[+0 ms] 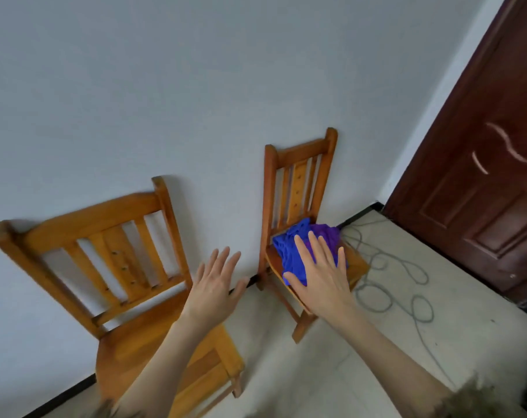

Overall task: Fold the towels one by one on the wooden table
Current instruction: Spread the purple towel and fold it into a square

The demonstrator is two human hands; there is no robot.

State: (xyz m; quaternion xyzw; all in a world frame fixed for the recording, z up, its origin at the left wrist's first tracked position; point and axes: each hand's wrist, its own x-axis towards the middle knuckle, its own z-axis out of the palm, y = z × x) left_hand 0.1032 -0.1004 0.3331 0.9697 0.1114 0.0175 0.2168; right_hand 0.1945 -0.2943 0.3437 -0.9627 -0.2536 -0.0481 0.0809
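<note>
You are reaching both bare arms out in front of you, toward two wooden chairs standing against a pale wall. Your right hand (322, 276) is spread flat, fingers straight and slightly fanned, and it is lying in front of the crumpled towels on the seat of the far chair (298, 182); from this view you cannot tell whether the palm is actually touching the cloth or hanging just above it. Nothing is being gripped by it. Your left hand (217, 285) is also open, fingers straight and spread, palm facing away from you, held in the air between the two chairs and holding nothing.

The towels are sitting in a bunched heap on that far chair's seat, pushed up against its slatted back: a bright blue towel (289, 251) toward the left and a purple towel (327, 233) just beside it on the right, the two touching. Neither is folded.

The near chair (105, 236) is standing to your left, with your left forearm crossing over its seat. A grey cable (407, 297) is lying in loose loops on the light floor to the right of the far chair, and a dark brown panelled door (482, 176) is filling the right edge.
</note>
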